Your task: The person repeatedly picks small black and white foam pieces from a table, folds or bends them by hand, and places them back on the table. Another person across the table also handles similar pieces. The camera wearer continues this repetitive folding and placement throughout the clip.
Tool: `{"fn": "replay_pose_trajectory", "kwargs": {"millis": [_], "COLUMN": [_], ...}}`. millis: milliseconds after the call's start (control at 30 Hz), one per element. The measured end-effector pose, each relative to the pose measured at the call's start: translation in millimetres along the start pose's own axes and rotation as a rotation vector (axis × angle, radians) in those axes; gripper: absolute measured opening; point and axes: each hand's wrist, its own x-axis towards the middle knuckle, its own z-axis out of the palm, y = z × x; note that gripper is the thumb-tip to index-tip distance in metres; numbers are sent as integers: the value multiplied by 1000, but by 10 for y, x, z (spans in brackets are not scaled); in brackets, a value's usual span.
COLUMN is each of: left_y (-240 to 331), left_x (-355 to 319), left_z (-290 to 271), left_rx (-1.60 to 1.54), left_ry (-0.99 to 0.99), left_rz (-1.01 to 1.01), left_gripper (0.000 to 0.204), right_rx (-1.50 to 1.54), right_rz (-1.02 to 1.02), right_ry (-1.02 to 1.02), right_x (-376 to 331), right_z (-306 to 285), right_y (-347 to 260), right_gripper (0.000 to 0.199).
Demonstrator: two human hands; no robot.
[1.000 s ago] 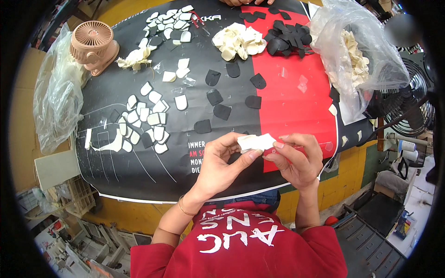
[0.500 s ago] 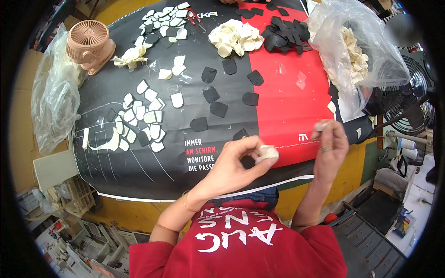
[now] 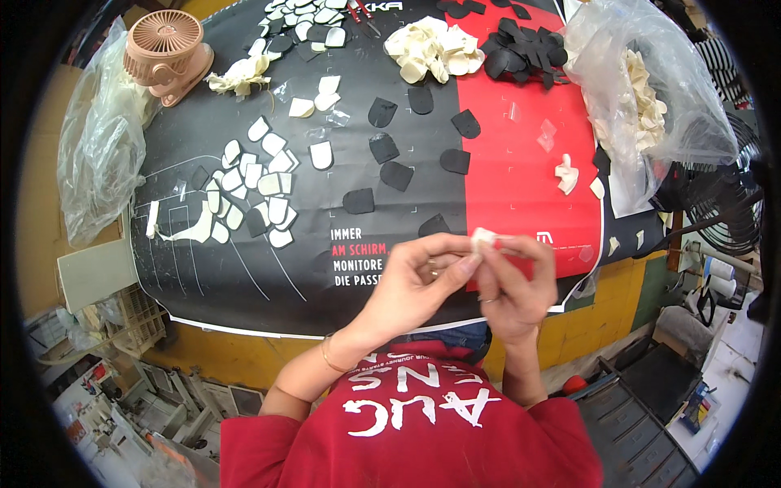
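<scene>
Near the front edge of the mat, both my hands meet at a small cream piece [image 3: 482, 237], which looks like soft fabric or foam. My left hand [image 3: 403, 285] pinches it between thumb and fingers. From the other side, the fingertips of my right hand [image 3: 518, 294] close on the same piece, partly covering it. Beyond my right hand, a crumpled cream scrap [image 3: 567, 174] lies on the red part of the mat. Several black round-ended patches [image 3: 358, 201] are spread ahead of my left hand, one close to its fingers.
White patches with dark edges [image 3: 268, 185] lie scattered at left. Farther back are a cream pile [image 3: 433, 50], a black pile [image 3: 525, 53] and red-handled snips [image 3: 364, 18]. A peach clip fan [image 3: 167, 53] stands back left; a clear bag [image 3: 663, 89] with cream pieces lies at right.
My right hand has let go of a cream scrap, now on the red area, and moved left to the piece in my left hand. The view has shifted slightly.
</scene>
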Motion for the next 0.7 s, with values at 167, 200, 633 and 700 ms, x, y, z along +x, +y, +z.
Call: {"fn": "replay_pose_trajectory", "kwargs": {"millis": [167, 200, 633, 700], "left_y": [-8, -7, 70, 53], "left_x": [-184, -203, -240, -254], "left_z": [-256, -279, -214, -238], "left_rx": [10, 23, 727, 718], "left_ry": [73, 85, 177, 190], "left_rz": [55, 62, 249, 248], "left_gripper": [24, 23, 24, 24], "right_rx": [363, 473, 412, 404], "right_rz": [41, 117, 386, 395], "right_ry": [-249, -227, -461, -463], "right_x": [17, 23, 238, 235], "right_z": [-21, -51, -22, 4], "right_y": [-42, -36, -124, -145], "right_gripper": [38, 43, 21, 18]}}
